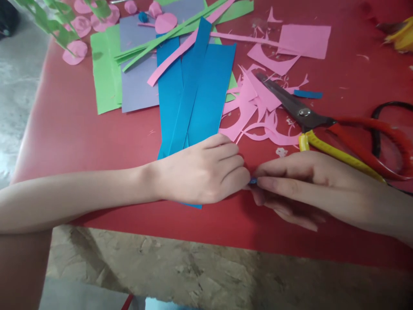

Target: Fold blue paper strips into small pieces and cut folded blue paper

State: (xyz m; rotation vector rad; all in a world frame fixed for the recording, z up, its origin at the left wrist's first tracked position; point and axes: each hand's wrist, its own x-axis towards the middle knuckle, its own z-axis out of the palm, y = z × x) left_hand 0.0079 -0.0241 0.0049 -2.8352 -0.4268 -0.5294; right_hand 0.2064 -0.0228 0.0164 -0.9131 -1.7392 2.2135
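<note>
Between my two hands is a small rolled bit of blue paper (253, 181). My right hand (309, 185) pinches it between thumb and fingers, with the other fingers stretched below. Curled closed, my left hand (209, 172) meets the roll's other end at its index finger; its fingertips are hidden. Under the left hand and wrist lies a blue paper sheet (211, 90), with a blue strip (193, 82) across it. Just beyond my right hand, scissors (305, 113) with red and yellow handles lie with blades together.
Pink paper scraps (248, 103) cover the middle of the red tabletop (112, 146). Behind are green strips (174, 32), a purple sheet (138, 86), a pink rectangle (305, 41) and pink paper rounds (75, 52) with green stems. A short blue strip (308, 94) lies beside the scissors.
</note>
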